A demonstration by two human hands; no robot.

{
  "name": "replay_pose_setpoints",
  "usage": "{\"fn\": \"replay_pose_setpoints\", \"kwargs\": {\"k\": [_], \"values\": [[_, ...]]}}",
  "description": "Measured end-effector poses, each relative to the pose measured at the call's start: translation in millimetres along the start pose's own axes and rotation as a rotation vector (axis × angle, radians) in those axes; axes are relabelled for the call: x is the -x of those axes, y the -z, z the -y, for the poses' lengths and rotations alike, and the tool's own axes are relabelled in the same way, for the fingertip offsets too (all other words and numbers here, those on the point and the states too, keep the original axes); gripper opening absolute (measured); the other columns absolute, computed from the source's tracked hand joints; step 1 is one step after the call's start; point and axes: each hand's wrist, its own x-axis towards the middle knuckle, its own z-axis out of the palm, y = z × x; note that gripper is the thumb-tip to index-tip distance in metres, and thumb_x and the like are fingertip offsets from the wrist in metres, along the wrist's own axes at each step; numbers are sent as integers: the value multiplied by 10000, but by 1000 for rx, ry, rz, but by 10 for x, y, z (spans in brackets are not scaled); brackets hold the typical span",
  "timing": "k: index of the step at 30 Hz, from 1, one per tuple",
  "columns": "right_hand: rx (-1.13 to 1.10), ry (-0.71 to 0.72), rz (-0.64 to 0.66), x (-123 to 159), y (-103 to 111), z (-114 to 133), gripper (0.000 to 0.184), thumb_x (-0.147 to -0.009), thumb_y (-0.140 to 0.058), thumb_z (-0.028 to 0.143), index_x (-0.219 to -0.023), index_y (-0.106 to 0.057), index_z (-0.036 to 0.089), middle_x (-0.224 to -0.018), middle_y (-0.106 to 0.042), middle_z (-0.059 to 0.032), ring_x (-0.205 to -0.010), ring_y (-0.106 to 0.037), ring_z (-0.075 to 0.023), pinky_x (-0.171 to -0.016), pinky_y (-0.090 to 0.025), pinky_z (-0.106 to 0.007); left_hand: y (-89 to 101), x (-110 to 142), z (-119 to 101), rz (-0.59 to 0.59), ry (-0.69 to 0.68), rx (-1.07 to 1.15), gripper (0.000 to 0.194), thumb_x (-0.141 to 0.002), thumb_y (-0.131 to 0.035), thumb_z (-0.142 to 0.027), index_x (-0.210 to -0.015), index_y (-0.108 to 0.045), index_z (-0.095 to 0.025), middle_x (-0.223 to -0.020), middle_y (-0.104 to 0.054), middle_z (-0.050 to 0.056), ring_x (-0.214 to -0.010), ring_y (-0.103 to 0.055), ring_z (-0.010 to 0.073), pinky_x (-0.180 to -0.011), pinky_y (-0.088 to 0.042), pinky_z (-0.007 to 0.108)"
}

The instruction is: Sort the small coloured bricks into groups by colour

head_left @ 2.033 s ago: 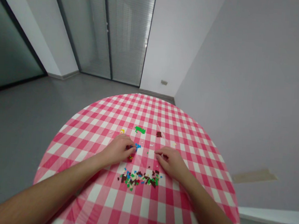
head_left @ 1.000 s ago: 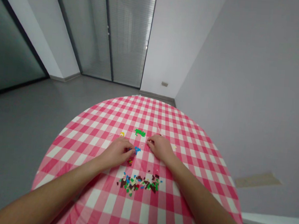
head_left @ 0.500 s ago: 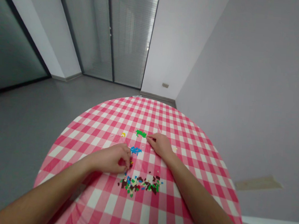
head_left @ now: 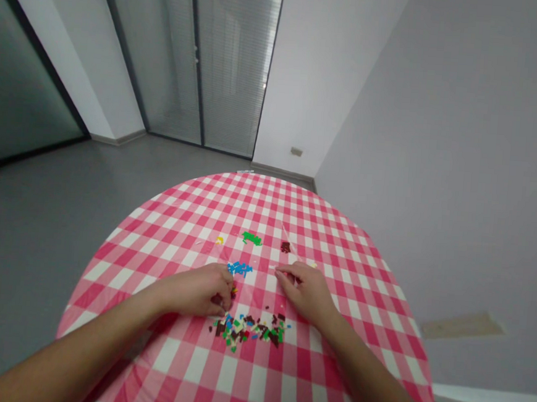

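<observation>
Well, our pink-checked table (head_left: 167, 242) stands on a grey floor (head_left: 40, 208); our left hand (head_left: 201, 290) curls closed just above plastic bricks (head_left: 246, 330); our right hand (head_left: 305, 294) rests half open.

And there's the left grip (head_left: 201, 290) curled down at small dark bricks (head_left: 233, 293), blue bricks (head_left: 239, 269) just ahead, a mixed brick pile (head_left: 249, 331) between both grips, right grip (head_left: 305, 292) on the checked desk (head_left: 259, 380)!

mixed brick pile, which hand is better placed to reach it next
Probably the left hand: its fingertips sit right at the top edge of the mixed brick pile. The right hand lies farther off, with its fingers pointing away from the pile.
</observation>
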Motion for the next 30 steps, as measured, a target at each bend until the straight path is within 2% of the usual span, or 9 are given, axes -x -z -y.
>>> {"fn": "replay_pose_setpoints", "kwargs": {"k": [7, 9, 13, 16, 19, 22, 25, 30], "values": [[-63, -23, 24, 67, -98, -4, 207, -913, -556, 273, -902, -745, 190, -861, -744, -57, -770, -666, -186, -701, -479, -290, 70, 39, 59, -44, 92, 111, 87, -875, -678, -212, -809, -734, -208, -813, -690, 21, -836, -593, 159, -800, -440, 288], [-68, -9, 87, 79, -97, 39, 186, -904, -567, 238, -914, -747, 190, -881, -743, -54, -793, -665, -181, -714, -472, -279, 109, 64, 122, -124, 161, 60, 99, -894, -652, -223, -856, -743, -219, -866, -694, 25, -873, -592, 168, -827, -435, 304], [-38, 113, 323, 118, -67, 175, 167, -897, -583, 187, -852, -743, 187, -822, -723, -41, -754, -633, -163, -667, -429, -251, 152, 99, 301, -358, 313, -51, 123, -894, -631, -237, -856, -741, -196, -882, -677, 47, -870, -586, 179, -803, -440, 310], [-28, 216, 438, 153, -67, 249, 157, -898, -592, 166, -824, -730, 180, -816, -710, -32, -761, -611, -154, -667, -408, -244, 148, 103, 408, -423, 356, -119, 134, -888, -617, -208, -845, -742, -189, -847, -677, 53, -840, -589, 178, -782, -441, 309], [-39, 249, 450, 181, -111, 282, 155, -927, -582, 188, -882, -730, 183, -856, -703, -29, -805, -606, -151, -691, -400, -243, 126, 98, 459, -476, 371, -138, 124, -881, -626, -202, -840, -743, -191, -852, -689, 50, -846, -599, 178, -791, -445, 311], [-21, 273, 466, 196, -181, 314, 166, -952, -573, 239, -940, -732, 193, -867, -685, -34, -814, -595, -151, -685, -385, -246, 96, 87, 476, -499, 387, -135, 122, -878, -640, -227, -819, -743, -197, -847, -695, 44, -837, -605, 176, -788, -444, 310], [17, 289, 503, 200, -234, 366, 175, -957, -570, 256, -915, -730, 197, -829, -659, -31, -786, -575, -147, -655, -360, -247, 78, 70, 471, -488, 391, -130, 135, -875, -639, -226, -789, -739, -195, -827, -698, 39, -816, -607, 172, -779, -439, 307], [26, 287, 495, 207, -257, 449, 177, -964, -556, 266, -970, -722, 206, -855, -647, -29, -800, -565, -145, -655, -344, -250, 91, 61, 434, -494, 403, -136, 153, -868, -612, -194, -796, -746, -199, -841, -706, 43, -844, -613, 182, -807, -440, 320]]}}
